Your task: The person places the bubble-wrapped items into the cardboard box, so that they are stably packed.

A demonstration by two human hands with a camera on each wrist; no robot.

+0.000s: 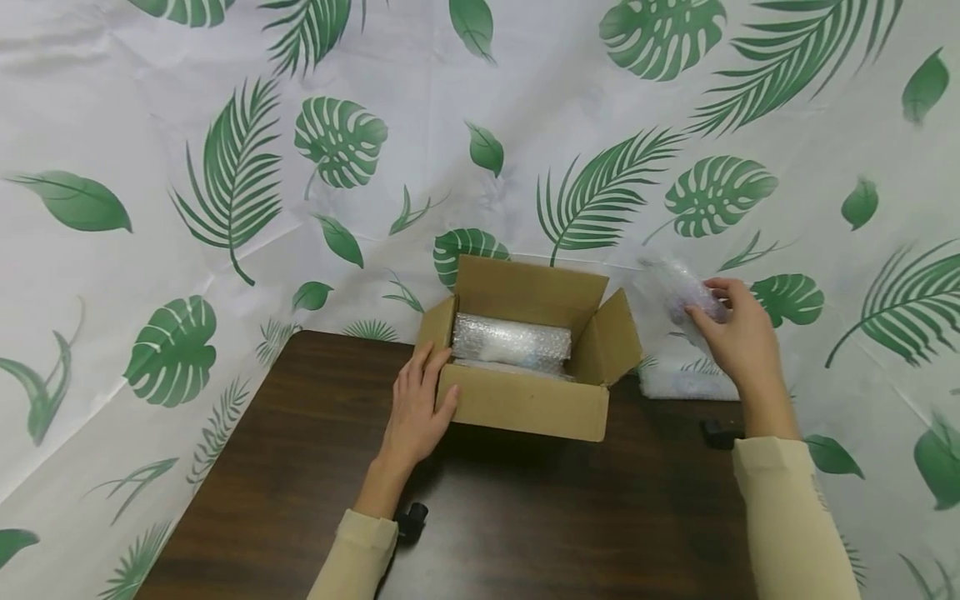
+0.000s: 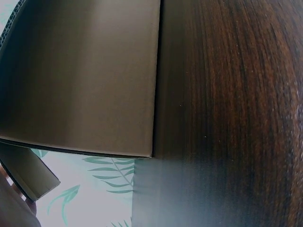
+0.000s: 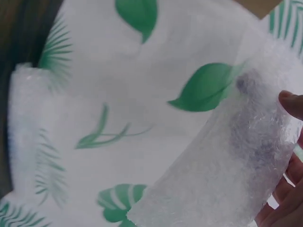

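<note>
An open cardboard box stands on the table with its flaps up. My left hand grips its left front corner, fingers over the side flap and thumb on the front panel; in the left wrist view the hand is at the lower left, by a small flap. Inside the box lies a bubble-wrapped bundle. Right of the box, my right hand holds up a bubble-wrapped item between thumb and fingers. A purplish shape shows through its wrap in the right wrist view.
Another bubble-wrapped package lies at the table's back right edge, below the raised item. The dark wooden table meets a white leaf-printed cloth behind and at the sides. Both wrists carry small black devices.
</note>
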